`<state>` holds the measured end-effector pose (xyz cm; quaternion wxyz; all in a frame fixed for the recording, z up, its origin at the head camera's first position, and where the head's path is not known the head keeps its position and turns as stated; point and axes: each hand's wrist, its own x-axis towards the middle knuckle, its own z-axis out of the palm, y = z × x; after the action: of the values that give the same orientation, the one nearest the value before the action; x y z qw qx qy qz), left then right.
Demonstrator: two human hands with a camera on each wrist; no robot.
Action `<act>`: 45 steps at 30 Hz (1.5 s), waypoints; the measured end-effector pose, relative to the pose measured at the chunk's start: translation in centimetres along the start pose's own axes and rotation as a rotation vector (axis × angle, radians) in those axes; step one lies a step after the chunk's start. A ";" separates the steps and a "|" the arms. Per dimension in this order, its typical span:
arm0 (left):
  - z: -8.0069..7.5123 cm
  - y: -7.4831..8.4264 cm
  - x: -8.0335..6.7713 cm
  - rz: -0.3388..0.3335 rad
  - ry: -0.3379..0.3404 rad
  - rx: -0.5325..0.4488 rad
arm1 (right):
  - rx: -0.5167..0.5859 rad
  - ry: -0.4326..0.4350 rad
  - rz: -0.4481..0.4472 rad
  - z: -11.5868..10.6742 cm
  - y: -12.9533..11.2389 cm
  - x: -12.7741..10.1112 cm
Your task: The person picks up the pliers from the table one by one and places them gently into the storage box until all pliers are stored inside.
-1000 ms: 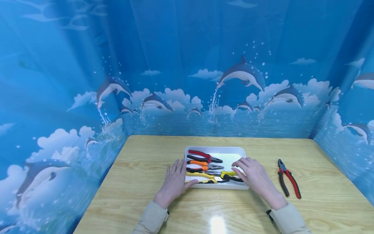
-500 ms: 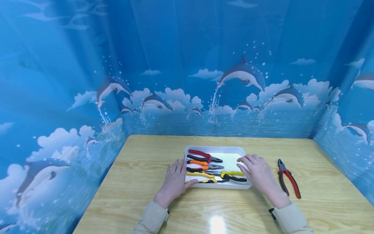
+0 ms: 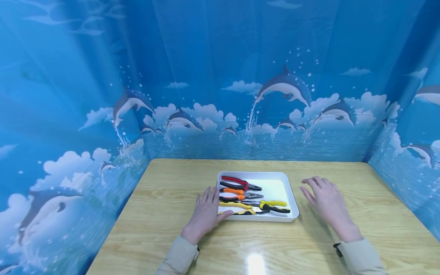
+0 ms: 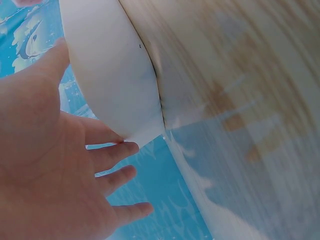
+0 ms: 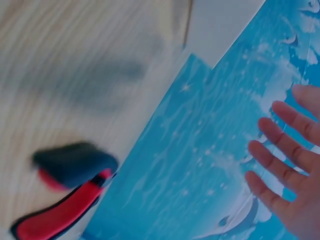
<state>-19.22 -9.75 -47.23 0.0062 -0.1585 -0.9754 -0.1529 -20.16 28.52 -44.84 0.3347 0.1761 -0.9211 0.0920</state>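
With the left hand (image 3: 205, 214) flat against the white plastic tray (image 3: 291, 195), the right hand (image 3: 327, 201), fingers spread, should close squarely round the red-and-black pliers (image 5: 65, 200) on the wooden tabletop (image 3: 165, 229).

Table (image 3: 165, 229): wood-grain top, smooth, with a semi-gloss finish; a bright glare patch sits at 6 o'clock of the tray.

Tray (image 3: 275, 176): white plastic, smooth, slightly glossy on the rim; in the left wrist view its outer wall (image 4: 110, 75) reads matt.

Pliers in the tray (image 3: 240, 184): dull grey metal at the heads, handles sleeved in red, orange, yellow and black, probably rubbery plastic, low sheen.

Pliers under the right hand (image 5: 70, 200): red and black handle covering, blurred, finish not certain.

Backdrop (image 3: 220, 76): printed blue sheet, hanging in soft folds, faint sheen.

Sleeves (image 3: 178, 256): beige woven cloth, matt.
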 end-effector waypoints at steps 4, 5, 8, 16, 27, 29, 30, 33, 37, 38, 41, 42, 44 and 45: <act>0.0 0.0 0.0 -0.008 -0.005 -0.002 | -0.024 -0.069 0.093 -0.2 1.5 -0.8; 0.0 0.0 0.0 -0.010 -0.007 -0.004 | -0.031 -0.081 0.108 -0.2 1.9 -1.1; 0.1 0.0 0.1 -0.013 -0.010 -0.006 | -0.056 -0.087 0.109 -0.2 3.0 -1.8; -0.1 0.1 0.0 -0.012 -0.009 -0.006 | -0.117 -0.170 0.135 -0.5 5.0 -3.7; 0.1 0.1 0.1 -0.017 -0.019 -0.001 | -0.094 -0.515 0.336 -1.5 6.3 -4.9; 0.1 0.0 0.1 -0.013 -0.013 -0.007 | -0.078 -0.549 0.359 -1.6 6.4 -4.8; 0.1 0.0 0.1 -0.011 -0.011 -0.009 | -0.072 -0.560 0.367 -1.6 6.4 -4.8; 0.1 0.0 0.1 -0.005 -0.009 -0.012 | -0.068 -0.580 0.388 -1.6 6.4 -4.6; 0.0 0.0 0.0 -0.002 -0.007 -0.011 | -0.048 -0.648 0.456 -1.7 6.5 -4.3; 0.0 0.0 0.0 -0.001 -0.007 -0.011 | -0.043 -0.668 0.480 -1.7 6.5 -4.2; 0.0 0.1 0.0 0.000 -0.008 -0.011 | -0.040 -0.729 0.544 -1.7 6.4 -3.8; 0.0 0.1 0.0 0.000 -0.008 -0.011 | -0.042 -0.741 0.554 -1.6 6.3 -3.7; 0.0 0.1 0.0 0.000 -0.007 -0.014 | -0.051 -0.763 0.570 -1.5 6.1 -3.6; 0.0 0.1 0.0 0.000 -0.007 -0.015 | -0.054 -0.773 0.577 -1.4 6.1 -3.5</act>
<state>-19.21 -9.67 -47.16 0.0015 -0.1592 -0.9743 -0.1594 -19.16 35.45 -46.37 -0.0669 -0.0742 -0.9914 0.0851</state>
